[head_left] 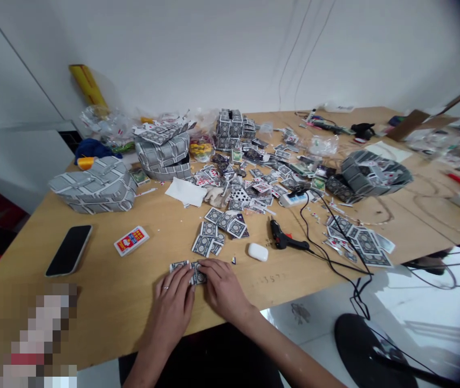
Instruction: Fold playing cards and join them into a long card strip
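on table [100,318], left hand [173,302], right hand [224,285]: fingers [176,278] bent, little spread, over two cards [198,274], grip unclear; one phone [69,250] leftward.

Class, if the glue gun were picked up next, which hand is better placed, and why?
Probably the right hand: it is nearer the glue gun, which lies on that side. The left hand is farther away, and both hands touch cards.
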Demonstrator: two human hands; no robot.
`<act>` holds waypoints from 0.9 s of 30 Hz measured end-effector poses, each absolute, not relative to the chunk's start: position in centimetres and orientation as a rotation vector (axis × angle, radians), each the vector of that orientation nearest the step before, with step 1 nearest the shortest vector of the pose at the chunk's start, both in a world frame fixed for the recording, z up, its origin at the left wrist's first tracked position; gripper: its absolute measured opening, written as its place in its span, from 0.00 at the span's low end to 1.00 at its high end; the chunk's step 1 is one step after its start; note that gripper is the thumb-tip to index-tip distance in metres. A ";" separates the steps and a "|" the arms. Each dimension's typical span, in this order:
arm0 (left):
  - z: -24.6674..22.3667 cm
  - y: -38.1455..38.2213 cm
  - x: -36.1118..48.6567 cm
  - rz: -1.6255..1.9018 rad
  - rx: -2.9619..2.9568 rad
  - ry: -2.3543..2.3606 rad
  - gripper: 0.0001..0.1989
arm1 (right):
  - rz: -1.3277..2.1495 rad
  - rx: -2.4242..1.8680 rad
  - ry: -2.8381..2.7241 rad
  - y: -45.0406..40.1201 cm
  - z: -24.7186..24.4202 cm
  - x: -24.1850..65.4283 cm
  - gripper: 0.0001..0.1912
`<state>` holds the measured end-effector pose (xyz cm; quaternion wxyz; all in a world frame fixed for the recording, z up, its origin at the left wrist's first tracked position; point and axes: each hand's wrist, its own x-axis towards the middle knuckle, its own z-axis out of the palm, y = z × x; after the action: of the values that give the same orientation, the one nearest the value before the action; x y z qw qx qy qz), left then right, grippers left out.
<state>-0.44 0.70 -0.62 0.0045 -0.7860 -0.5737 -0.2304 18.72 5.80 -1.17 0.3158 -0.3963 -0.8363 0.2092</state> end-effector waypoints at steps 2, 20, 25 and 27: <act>-0.6 0.7 -0.4 -0.734 -2.460 -1.816 0.17 | 0.565 -1.042 -2.207 5.8 -1.1 18.8 0.25; -0.9 0.7 -0.5 -1.079 -2.442 -1.898 0.16 | 0.608 -1.014 -2.187 5.8 -0.7 18.9 0.23; -0.7 0.4 -0.7 -1.183 -2.398 -2.005 0.19 | 0.563 -1.022 -2.199 5.6 -0.1 18.8 0.17; -0.4 0.3 -0.8 -1.257 -2.357 -2.070 0.19 | 0.546 -1.025 -2.206 5.6 -0.1 18.9 0.19</act>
<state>-0.84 0.29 -0.40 -0.1185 -0.6925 -0.6082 -0.3695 18.86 5.60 -0.07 0.3184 -0.3897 -0.8388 0.2077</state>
